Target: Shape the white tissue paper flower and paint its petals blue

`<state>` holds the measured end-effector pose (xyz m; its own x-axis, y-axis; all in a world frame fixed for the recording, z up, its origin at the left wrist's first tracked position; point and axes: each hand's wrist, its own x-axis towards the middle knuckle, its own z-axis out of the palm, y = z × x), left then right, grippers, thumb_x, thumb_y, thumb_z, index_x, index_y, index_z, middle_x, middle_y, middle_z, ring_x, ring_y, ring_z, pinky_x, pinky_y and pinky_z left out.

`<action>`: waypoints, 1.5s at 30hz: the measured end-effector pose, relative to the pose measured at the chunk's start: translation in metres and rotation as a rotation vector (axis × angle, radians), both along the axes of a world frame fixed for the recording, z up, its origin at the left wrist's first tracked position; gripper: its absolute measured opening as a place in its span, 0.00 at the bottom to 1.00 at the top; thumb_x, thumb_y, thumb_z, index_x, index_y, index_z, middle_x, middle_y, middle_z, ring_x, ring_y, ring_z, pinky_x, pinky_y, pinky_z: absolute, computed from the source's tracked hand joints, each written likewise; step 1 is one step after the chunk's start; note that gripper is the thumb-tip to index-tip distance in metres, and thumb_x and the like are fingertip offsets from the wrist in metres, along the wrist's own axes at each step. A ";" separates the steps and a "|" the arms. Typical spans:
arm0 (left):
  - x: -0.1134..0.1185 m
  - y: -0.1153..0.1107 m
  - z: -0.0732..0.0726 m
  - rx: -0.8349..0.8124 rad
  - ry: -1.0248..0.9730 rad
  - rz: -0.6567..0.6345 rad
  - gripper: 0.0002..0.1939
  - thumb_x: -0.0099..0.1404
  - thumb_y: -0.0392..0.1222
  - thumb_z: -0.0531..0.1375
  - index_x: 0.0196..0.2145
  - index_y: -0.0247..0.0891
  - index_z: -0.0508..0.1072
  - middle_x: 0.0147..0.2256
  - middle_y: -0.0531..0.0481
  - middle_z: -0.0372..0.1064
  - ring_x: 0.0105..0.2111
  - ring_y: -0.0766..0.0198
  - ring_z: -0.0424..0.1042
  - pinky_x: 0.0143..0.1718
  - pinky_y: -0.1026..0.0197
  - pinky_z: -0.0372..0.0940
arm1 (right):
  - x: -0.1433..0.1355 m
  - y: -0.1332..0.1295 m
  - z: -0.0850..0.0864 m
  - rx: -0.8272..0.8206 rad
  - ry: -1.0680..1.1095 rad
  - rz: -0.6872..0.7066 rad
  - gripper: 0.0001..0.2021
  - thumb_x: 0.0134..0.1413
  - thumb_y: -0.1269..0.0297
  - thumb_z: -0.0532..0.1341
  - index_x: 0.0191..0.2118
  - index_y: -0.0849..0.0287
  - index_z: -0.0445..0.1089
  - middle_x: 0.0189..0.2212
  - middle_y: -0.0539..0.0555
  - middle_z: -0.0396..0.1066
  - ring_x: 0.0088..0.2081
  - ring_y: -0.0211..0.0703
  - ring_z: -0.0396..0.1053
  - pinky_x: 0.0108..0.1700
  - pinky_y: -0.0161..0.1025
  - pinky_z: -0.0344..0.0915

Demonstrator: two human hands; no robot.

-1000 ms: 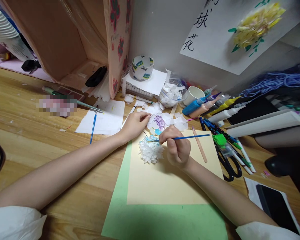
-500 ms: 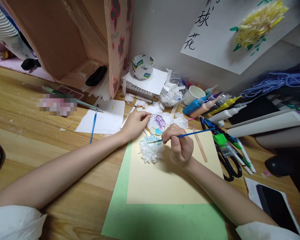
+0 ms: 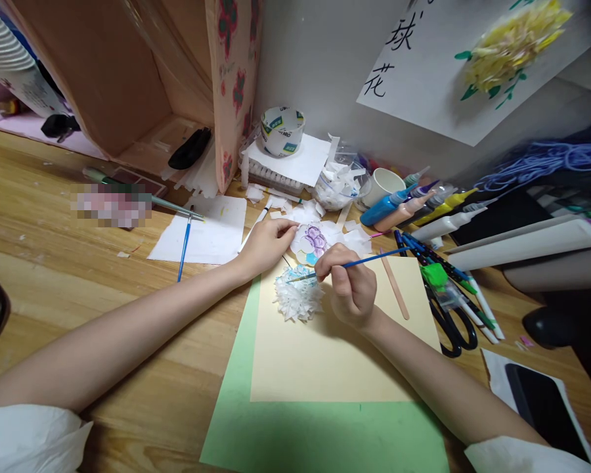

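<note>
My right hand (image 3: 349, 286) grips a thin blue paintbrush (image 3: 369, 259), its tip touching the blue-tinted upper part of a white paper flower (image 3: 298, 303). The flower lies on a cream sheet (image 3: 335, 361), which rests on a larger green sheet (image 3: 285, 437). My left hand (image 3: 266, 244) is closed, with its fingertips at the left edge of a small flower-shaped paint palette (image 3: 316, 242). Purple and light blue paint show in the palette's wells. Part of the left fingers' grip is hidden from view.
Right of the sheets lie a wooden stick (image 3: 394, 289), black-handled scissors (image 3: 453, 332), pens and a phone (image 3: 542, 401). Paint bottles (image 3: 387, 207), a paper cup (image 3: 384, 187) and a bowl of paper scraps (image 3: 337, 184) stand behind. A second brush (image 3: 184, 249) lies left.
My right hand has shifted slightly left, and the brush handle has tilted a little. The brush tip stays on the flower's upper part. My left hand has hardly moved.
</note>
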<state>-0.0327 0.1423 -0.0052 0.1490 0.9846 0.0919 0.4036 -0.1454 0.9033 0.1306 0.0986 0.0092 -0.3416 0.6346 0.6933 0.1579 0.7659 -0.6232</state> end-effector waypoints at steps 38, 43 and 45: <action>0.000 0.001 -0.001 0.007 0.004 0.003 0.15 0.65 0.40 0.54 0.43 0.35 0.78 0.38 0.48 0.78 0.38 0.62 0.75 0.44 0.62 0.66 | -0.001 0.000 0.000 0.037 -0.015 -0.022 0.10 0.62 0.72 0.49 0.33 0.57 0.64 0.24 0.50 0.64 0.28 0.39 0.63 0.32 0.40 0.61; 0.000 0.000 0.002 0.008 0.028 0.009 0.15 0.65 0.40 0.54 0.43 0.34 0.78 0.39 0.48 0.78 0.38 0.62 0.75 0.44 0.63 0.66 | 0.000 0.004 0.002 -0.006 0.085 -0.070 0.12 0.63 0.68 0.48 0.30 0.57 0.64 0.22 0.49 0.62 0.25 0.38 0.63 0.29 0.39 0.60; 0.000 0.000 0.002 0.013 0.044 0.014 0.15 0.65 0.40 0.54 0.44 0.35 0.78 0.39 0.48 0.78 0.38 0.62 0.75 0.44 0.63 0.66 | 0.004 0.012 0.003 -0.006 0.212 -0.197 0.13 0.64 0.65 0.49 0.28 0.56 0.63 0.21 0.48 0.60 0.23 0.37 0.61 0.25 0.38 0.58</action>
<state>-0.0331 0.1420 -0.0028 0.1399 0.9853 0.0982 0.4453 -0.1512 0.8825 0.1343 0.1105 0.0119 -0.0590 0.6787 0.7320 0.1685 0.7296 -0.6628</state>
